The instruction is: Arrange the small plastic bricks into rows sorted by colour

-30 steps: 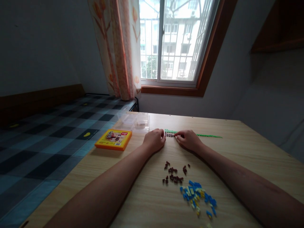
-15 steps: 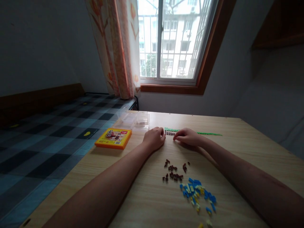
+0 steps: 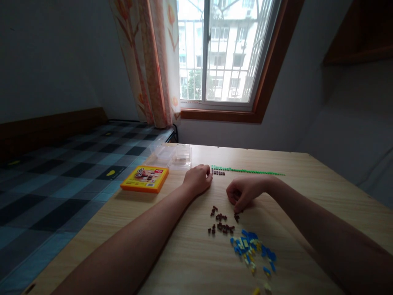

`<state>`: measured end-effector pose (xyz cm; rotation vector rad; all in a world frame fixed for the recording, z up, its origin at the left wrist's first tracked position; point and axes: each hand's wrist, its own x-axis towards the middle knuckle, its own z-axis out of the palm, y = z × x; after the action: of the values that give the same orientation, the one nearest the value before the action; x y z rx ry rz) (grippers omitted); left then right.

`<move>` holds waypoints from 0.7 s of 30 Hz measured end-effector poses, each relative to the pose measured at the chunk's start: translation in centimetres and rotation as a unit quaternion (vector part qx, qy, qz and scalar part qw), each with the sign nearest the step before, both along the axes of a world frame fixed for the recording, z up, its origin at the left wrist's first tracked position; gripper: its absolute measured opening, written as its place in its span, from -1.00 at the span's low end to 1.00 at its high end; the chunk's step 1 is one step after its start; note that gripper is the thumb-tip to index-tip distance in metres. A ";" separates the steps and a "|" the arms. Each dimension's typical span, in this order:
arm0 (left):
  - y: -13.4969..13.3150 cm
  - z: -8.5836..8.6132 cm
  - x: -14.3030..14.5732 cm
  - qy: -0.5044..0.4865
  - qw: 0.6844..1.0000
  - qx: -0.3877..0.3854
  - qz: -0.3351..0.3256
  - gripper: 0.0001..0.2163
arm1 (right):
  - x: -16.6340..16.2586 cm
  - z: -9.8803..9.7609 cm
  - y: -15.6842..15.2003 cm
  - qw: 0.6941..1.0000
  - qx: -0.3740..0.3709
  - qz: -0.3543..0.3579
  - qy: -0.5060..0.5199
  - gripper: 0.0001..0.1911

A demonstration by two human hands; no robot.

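Observation:
My left hand (image 3: 198,179) rests on the table with its fingers curled, at the left end of two rows of tiny bricks. Whatever its fingers may hold is hidden. A long row of green bricks (image 3: 245,171) runs off to the right, and a short row of brown bricks (image 3: 219,173) lies just in front of it. My right hand (image 3: 247,191) reaches down with bent, closed fingers, its thumb tip touching the brown bricks (image 3: 236,218) at the right of a loose brown pile (image 3: 225,228). The frames do not show whether a brick is between those fingers.
Blue, cream and yellow bricks (image 3: 250,243) lie scattered nearer to me on the wooden table (image 3: 184,262). To the left are a yellow-orange box (image 3: 145,179) and clear plastic trays (image 3: 175,155). A bed with a checked cover (image 3: 61,180) adjoins the table's left edge.
My right hand has moved back towards me, from the short brown row to the loose brown bricks. My left hand has stayed in place on the table.

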<state>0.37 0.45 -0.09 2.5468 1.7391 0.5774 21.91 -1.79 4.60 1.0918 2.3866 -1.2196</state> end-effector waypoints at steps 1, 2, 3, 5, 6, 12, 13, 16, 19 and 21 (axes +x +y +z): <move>0.0 0.0 0.0 0.001 1.000 0.002 -0.001 -0.80 | 0.0 0.0 0.0 1.000 0.005 0.003 -0.004 -0.67; 0.1 -0.1 0.0 0.002 1.000 0.003 -0.001 -0.80 | 0.0 0.0 0.0 1.000 0.009 0.007 -0.007 -0.67; 0.1 -0.1 0.0 0.002 1.000 0.003 -0.001 -0.80 | -0.1 0.0 -0.1 1.000 0.013 0.012 -0.010 -0.68; 0.1 -0.1 0.0 0.004 1.000 0.003 -0.002 -0.80 | -0.1 0.1 -0.2 0.999 0.022 0.018 -0.017 -0.68; 0.1 -0.2 0.0 0.004 1.000 0.004 -0.002 -0.81 | -0.2 0.1 -0.2 0.999 0.028 0.019 -0.020 -0.68; 0.1 -0.2 0.0 0.005 1.000 0.007 -0.001 -0.81 | -0.5 0.1 -0.3 0.995 0.093 0.020 -0.029 -0.70; 0.1 -0.2 0.0 0.004 1.000 0.008 -0.002 -0.81 | -0.5 -0.1 -0.2 0.994 0.107 0.014 -0.025 -0.70; 0.1 -0.1 0.0 0.004 1.000 0.010 -0.002 -0.81 | -0.6 -0.8 0.3 0.992 0.123 -0.029 -0.011 -0.67; 0.0 0.0 0.0 0.002 1.000 0.000 0.003 -0.81 | -0.8 -1.7 0.7 0.988 0.123 -0.089 0.019 -0.65; -0.1 0.1 0.1 0.000 1.000 -0.008 0.005 -0.80 | -1.0 -2.2 0.8 0.979 0.161 -0.112 0.061 -0.68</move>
<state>0.45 0.35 0.04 2.5305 1.7499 0.5611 20.95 -0.95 2.37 1.4540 2.6819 -1.0105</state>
